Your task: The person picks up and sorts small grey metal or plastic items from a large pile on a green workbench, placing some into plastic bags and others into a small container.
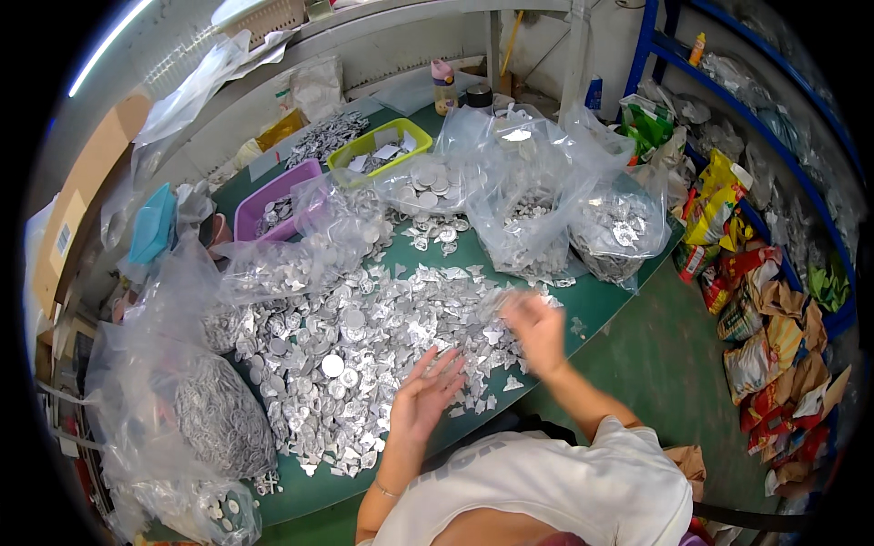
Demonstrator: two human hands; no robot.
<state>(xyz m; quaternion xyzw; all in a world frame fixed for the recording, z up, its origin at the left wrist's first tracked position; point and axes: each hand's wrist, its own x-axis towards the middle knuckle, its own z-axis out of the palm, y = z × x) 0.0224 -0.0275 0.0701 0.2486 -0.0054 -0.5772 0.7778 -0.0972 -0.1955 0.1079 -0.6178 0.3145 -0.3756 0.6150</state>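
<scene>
Both hands, left hand (pixel 426 387) and right hand (pixel 535 329), over silver foil pieces (pixel 364 337).

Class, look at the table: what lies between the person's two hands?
In the head view, silvery foil pieces lie between left hand and right hand, on the green table.

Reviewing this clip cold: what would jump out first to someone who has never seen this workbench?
The broad heap of small silvery metal pieces spread over the green table, with the left hand and the blurred right hand over its near edge. Behind it stand clear plastic bags of similar pieces, and at the far left a purple tray and a yellow-green tray.
</scene>
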